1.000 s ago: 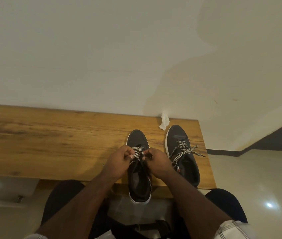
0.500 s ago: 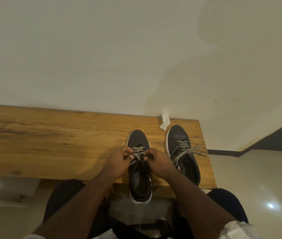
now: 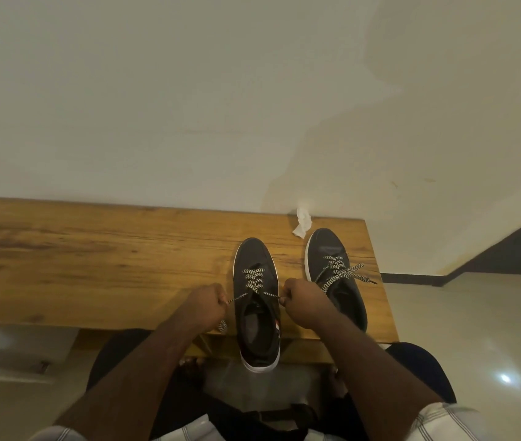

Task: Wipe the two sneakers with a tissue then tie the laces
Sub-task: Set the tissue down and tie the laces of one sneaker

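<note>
**Presently: near sneaker's laces under tension, bow not yet formed**

Nearest, the left hand (image 3: pixel 207 304) and right hand (image 3: pixel 301 305) are held apart on either side of the left sneaker (image 3: pixel 256 305). The fingers of each hand are curled tight, pinching one end of its laces (image 3: pixel 253 281), which run taut to both fists. Judged from this, a first knot is being drawn down; no loops show, so the bow remains to be tied. This shoe lies lengthwise away from the person, toe toward the wall, heel overhanging the near edge of the desk (image 3: pixel 93 256).

Just beyond, the right sneaker (image 3: pixel 335 275) lies nearly parallel, toe likewise to the wall; its laces appear bowed, probably finished.

Farthest, a crumpled tissue (image 3: pixel 302 221) rests by the wall, suggesting wiping is complete.
</note>
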